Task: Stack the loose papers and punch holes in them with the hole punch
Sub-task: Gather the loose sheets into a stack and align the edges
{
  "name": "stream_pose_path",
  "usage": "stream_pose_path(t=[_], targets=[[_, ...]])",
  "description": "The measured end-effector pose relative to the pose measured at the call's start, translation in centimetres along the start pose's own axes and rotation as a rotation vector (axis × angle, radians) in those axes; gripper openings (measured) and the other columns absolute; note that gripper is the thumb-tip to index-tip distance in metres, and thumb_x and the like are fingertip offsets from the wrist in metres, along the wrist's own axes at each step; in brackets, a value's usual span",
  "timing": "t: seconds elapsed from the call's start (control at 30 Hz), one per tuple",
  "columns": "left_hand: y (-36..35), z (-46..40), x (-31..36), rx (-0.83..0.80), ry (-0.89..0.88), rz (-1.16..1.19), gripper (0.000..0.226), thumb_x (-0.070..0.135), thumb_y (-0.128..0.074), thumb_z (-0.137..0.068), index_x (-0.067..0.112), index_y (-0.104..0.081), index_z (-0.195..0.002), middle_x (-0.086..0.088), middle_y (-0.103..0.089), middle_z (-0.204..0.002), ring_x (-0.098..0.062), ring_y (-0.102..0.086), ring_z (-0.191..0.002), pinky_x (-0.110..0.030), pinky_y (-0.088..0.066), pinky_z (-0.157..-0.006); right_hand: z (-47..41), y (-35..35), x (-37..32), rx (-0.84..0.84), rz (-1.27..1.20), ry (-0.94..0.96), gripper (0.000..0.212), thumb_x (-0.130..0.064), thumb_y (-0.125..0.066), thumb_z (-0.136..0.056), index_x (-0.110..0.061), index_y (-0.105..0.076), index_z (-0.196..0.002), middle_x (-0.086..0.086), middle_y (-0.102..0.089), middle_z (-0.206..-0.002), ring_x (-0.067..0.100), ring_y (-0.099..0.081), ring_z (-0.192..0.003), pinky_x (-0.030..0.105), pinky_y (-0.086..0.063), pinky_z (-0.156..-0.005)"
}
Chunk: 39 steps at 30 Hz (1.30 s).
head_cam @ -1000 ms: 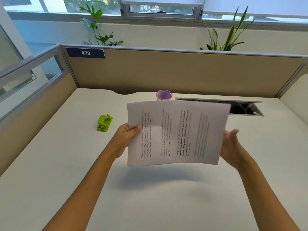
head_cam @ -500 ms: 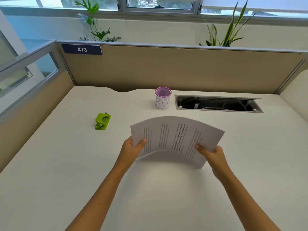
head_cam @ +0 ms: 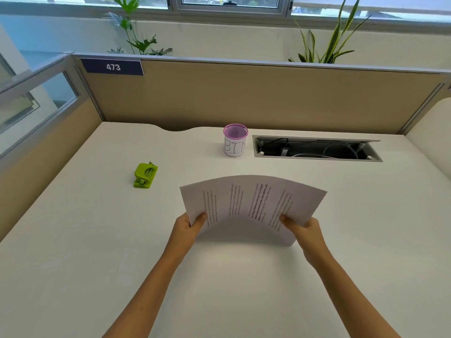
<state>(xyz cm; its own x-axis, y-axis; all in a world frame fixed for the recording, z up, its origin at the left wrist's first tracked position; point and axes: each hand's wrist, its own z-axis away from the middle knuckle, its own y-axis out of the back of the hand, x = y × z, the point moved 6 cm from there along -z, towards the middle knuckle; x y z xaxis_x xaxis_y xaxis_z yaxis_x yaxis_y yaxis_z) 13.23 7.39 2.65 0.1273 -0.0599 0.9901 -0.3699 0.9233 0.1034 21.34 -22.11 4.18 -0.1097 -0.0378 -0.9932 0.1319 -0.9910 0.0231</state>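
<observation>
Both hands hold the stack of printed papers [head_cam: 251,203] above the white desk [head_cam: 73,252]: the left hand [head_cam: 189,226] pinches its left edge, the right hand [head_cam: 303,230] its right, bowing the sheets upward. Whether the near edge touches the desk is unclear. The green hole punch [head_cam: 145,175] sits apart, to the left.

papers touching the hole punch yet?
Apart. The head view shows bare desk between the papers, held in both hands, and the green hole punch.

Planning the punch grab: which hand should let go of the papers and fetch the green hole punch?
Probably the left hand: the hole punch sits up-left of it on the desk, while the right hand holds the papers on the far side.
</observation>
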Motion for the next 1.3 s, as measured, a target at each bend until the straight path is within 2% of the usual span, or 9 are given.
stream_pose_path(t=[0.17,0.3,0.43,0.5,0.57,0.63,0.7,1.0,1.3], targets=[[2.1,-0.7,2.8,0.096,-0.098,0.024,0.066,0.019,-0.067,-0.085,0.035,-0.030,-0.137,0.006,-0.052,-0.134,-0.012,-0.054,-0.117,-0.024,-0.049,-0.088,-1.0,1.2,-4.8,0.052,0.241,0.185,0.013,-0.014,-0.072,-0.082,-0.027,-0.070,-0.078,-0.003,-0.074,-0.081,0.020,-0.070,-0.075,0.025,-0.058,-0.063],[3.7,-1.5,8.9,0.202,-0.334,-0.338,0.105,0.027,-0.078,-0.073,0.031,-0.004,-0.147,0.005,-0.014,-0.158,-0.016,-0.019,-0.144,-0.036,-0.026,-0.110,-1.5,0.9,-12.3,-0.012,0.637,0.458,0.012,-0.005,-0.070,-0.082,-0.016,-0.075,-0.080,0.001,-0.067,-0.070,0.013,-0.060,-0.060,0.002,-0.043,-0.051],[0.8,-0.8,14.0,0.003,-0.550,-0.648,0.106,0.054,-0.071,-0.069,0.054,0.006,-0.141,0.038,0.008,-0.150,-0.001,0.003,-0.140,-0.038,-0.013,-0.107,-0.7,-1.3,-17.2,-0.189,0.900,0.573,0.015,-0.008,-0.066,-0.086,-0.018,-0.077,-0.087,-0.006,-0.069,-0.072,0.012,-0.064,-0.067,0.006,-0.043,-0.055],[-1.1,-0.7,14.4,-0.201,-0.506,-0.636,0.083,0.053,-0.066,-0.076,0.066,-0.007,-0.133,0.047,-0.011,-0.142,-0.005,-0.024,-0.137,-0.034,-0.028,-0.104,-0.1,-2.7,-18.6,-0.270,0.915,0.609,0.020,-0.006,-0.065,-0.086,-0.021,-0.077,-0.090,-0.012,-0.069,-0.079,0.010,-0.064,-0.072,0.006,-0.043,-0.060],[-2.4,-0.9,13.6,-0.351,-0.390,-0.550,0.039,0.047,-0.057,-0.087,0.068,-0.040,-0.115,0.037,-0.055,-0.115,-0.008,-0.060,-0.103,-0.010,-0.050,-0.076,0.3,-3.7,-19.5,-0.312,0.888,0.621,0.019,-0.005,-0.066,-0.086,-0.019,-0.077,-0.092,-0.013,-0.069,-0.083,0.010,-0.064,-0.074,0.003,-0.045,-0.064],[-2.9,-1.2,12.8,-0.367,-0.339,-0.494,0.013,0.044,-0.052,-0.091,0.054,-0.056,-0.099,0.022,-0.064,-0.090,-0.013,-0.065,-0.083,-0.009,-0.047,-0.055,0.4,-3.7,-20.2,-0.296,0.866,0.648,0.014,-0.007,-0.068,-0.084,-0.015,-0.077,-0.091,-0.008,-0.072,-0.085,0.015,-0.065,-0.075,0.008,-0.047,-0.068],[-2.7,-1.4,12.2,-0.349,-0.292,-0.401,0.009,0.042,-0.053,-0.091,0.049,-0.058,-0.094,0.018,-0.065,-0.087,-0.010,-0.065,-0.078,-0.012,-0.047,-0.057,0.0,-2.7,-20.9,-0.258,0.829,0.649,0.010,-0.013,-0.070,-0.083,-0.015,-0.076,-0.091,-0.001,-0.075,-0.083,0.021,-0.067,-0.075,0.024,-0.052,-0.068],[-1.4,-2.0,11.3,-0.300,-0.150,-0.004,0.016,0.043,-0.065,-0.080,0.044,-0.069,-0.096,0.012,-0.074,-0.097,-0.011,-0.070,-0.089,-0.026,-0.059,-0.068,-0.6,-1.3,-15.3,-0.509,-0.071,0.201,0.039,-0.021,-0.072,-0.072,-0.016,-0.068,-0.111,0.004,-0.074,-0.108,0.022,-0.070,-0.099,0.030,-0.058,-0.078],[-3.4,-1.0,11.4,-0.130,-0.270,0.133,0.017,0.037,-0.067,-0.081,0.049,-0.069,-0.093,0.022,-0.072,-0.092,-0.004,-0.068,-0.087,-0.017,-0.055,-0.062,0.6,-4.8,-11.6,-0.102,-0.176,0.294,0.016,-0.021,-0.072,-0.077,-0.028,-0.076,-0.091,-0.005,-0.076,-0.099,0.020,-0.072,-0.086,0.028,-0.059,-0.067]])
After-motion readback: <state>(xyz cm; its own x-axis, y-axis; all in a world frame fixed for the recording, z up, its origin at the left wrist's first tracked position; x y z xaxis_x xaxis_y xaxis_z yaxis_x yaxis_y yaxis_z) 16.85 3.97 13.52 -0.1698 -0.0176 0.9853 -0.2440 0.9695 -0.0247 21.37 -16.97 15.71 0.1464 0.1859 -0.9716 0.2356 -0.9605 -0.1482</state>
